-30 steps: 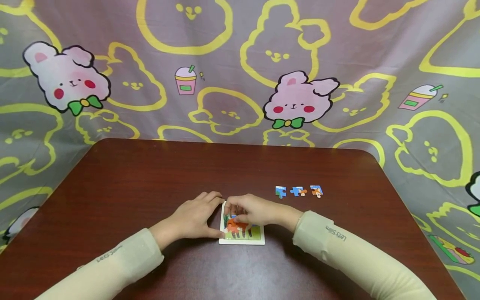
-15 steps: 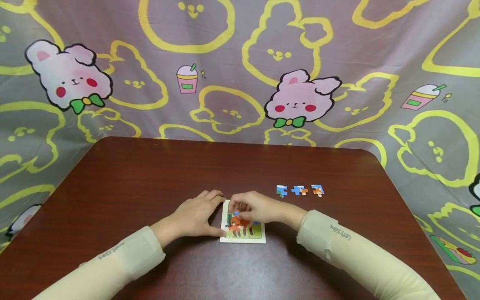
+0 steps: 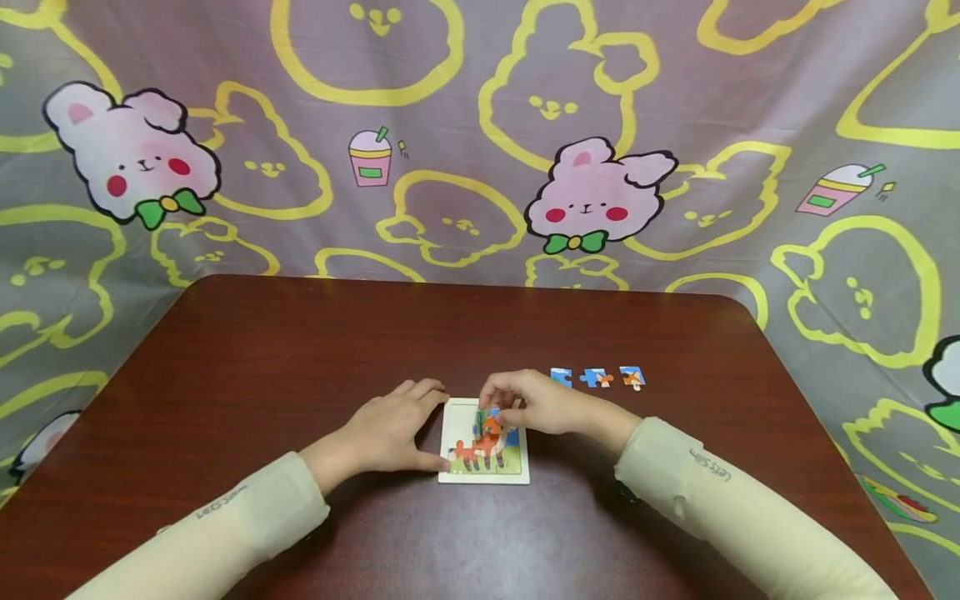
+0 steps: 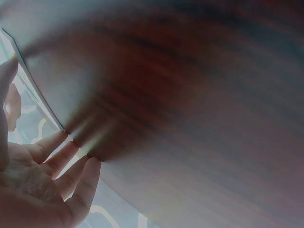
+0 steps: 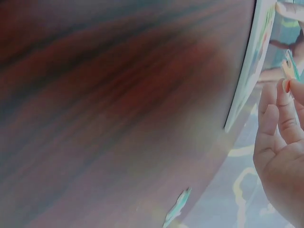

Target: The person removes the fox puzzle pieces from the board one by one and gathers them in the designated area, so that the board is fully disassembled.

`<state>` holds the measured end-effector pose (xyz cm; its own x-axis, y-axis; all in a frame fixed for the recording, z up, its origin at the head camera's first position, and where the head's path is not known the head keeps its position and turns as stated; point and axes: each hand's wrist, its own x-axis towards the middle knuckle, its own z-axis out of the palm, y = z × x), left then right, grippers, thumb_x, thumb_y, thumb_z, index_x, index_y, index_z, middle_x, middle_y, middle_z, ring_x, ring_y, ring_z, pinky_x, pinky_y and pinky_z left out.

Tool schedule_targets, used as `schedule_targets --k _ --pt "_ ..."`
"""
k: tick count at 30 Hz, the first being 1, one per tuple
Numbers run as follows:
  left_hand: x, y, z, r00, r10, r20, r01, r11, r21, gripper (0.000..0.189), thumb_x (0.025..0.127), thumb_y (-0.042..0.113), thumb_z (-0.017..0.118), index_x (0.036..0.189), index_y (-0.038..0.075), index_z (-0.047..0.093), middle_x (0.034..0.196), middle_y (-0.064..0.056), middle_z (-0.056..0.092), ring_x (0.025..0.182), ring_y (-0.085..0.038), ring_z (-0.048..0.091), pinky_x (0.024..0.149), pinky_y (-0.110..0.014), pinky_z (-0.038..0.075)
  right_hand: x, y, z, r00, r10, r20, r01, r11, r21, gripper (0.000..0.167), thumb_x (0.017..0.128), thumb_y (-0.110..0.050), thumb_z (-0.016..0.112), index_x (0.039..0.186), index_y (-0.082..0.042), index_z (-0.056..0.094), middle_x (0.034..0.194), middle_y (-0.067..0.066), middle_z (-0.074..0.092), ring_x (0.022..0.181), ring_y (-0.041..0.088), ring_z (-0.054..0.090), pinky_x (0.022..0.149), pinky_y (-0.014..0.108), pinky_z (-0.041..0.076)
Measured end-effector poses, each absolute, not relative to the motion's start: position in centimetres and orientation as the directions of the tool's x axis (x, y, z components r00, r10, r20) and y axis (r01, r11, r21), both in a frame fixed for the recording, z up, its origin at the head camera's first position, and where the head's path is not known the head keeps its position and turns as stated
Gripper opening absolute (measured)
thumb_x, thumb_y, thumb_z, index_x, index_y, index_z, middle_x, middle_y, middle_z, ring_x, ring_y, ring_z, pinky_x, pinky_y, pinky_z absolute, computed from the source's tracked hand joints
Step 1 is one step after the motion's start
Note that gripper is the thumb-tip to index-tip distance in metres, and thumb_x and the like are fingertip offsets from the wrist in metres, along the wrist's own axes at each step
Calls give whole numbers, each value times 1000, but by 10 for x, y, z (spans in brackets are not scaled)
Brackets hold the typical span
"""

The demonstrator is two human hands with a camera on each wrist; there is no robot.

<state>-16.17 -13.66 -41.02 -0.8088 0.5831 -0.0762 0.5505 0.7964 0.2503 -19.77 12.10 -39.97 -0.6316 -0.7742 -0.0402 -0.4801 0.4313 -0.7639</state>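
In the head view a jigsaw board [image 3: 459,421] with a pale frame lies on the table, its lower rows filled with pieces [image 3: 468,460] showing an orange animal's legs and body on grass. My right hand [image 3: 538,402] pinches a jigsaw piece [image 3: 482,425] with green, blue and orange print between thumb and fingers, over the board's upper right part. The right wrist view shows this piece [image 5: 289,66] on edge, tilted up at the fingertips. My left hand [image 3: 390,429] rests at the board's left side, fingers spread, thumb at the lower left corner and fingertips near the upper left corner.
Three loose jigsaw pieces [image 3: 596,378] lie in a row on the dark brown table [image 3: 337,333], right of and beyond the board. The right hand partly overlaps the leftmost one. A patterned curtain [image 3: 450,125] stands behind the table.
My right hand has moved right and slightly away over the board with the piece, uncovering the bare upper left of the board. The left hand has stayed in place.
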Motion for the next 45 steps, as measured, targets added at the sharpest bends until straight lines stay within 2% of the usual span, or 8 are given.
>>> schedule_targets --k 6,13,19,27,38,45 --pt "-161 -137 -410 -811 580 -73 549 798 247 92 70 63 79 140 9 52 144 -4 49 127 -25 51 84 -46 54 -199 136 -398 -668 -744 -17 -462 433 -774 16 92 0 65 104 -11 65 89 3 68 78 10 57 72 26 51" --pt "-160 -137 -411 -808 587 -54 559 792 246 92 70 62 80 140 8 52 143 -5 50 126 -25 51 85 -46 54 -200 159 -399 -713 -702 -1 -445 453 -773 17 91 -1 67 104 -12 66 88 1 68 80 10 59 77 28 52" --pt "-160 -137 -411 -807 589 -43 562 789 249 92 69 63 80 139 9 53 143 -4 51 126 -25 51 84 -46 54 -201 179 -397 -738 -674 42 -477 476 -739 17 90 -3 70 105 -11 67 88 1 69 80 8 59 74 29 52" --pt "-161 -137 -411 -806 591 -45 564 788 248 92 69 63 80 138 9 53 142 -4 51 125 -25 52 83 -46 54 -200 200 -399 -764 -639 93 -488 477 -731 15 89 -1 71 102 -7 67 88 4 69 80 8 59 72 25 50" --pt "-160 -138 -412 -808 588 -46 560 789 252 92 69 63 80 139 9 53 143 -4 50 125 -24 51 81 -46 54 -195 212 -401 -811 -585 -10 -400 566 -721 14 90 -1 69 102 -8 66 87 4 68 79 10 57 71 26 47" --pt "-160 -138 -412 -804 593 -43 565 785 252 91 70 62 80 139 9 53 143 -4 50 125 -24 51 81 -46 54 -195 214 -404 -813 -580 -52 -378 593 -711 12 90 -3 69 101 -6 67 83 3 67 75 9 56 68 24 47"
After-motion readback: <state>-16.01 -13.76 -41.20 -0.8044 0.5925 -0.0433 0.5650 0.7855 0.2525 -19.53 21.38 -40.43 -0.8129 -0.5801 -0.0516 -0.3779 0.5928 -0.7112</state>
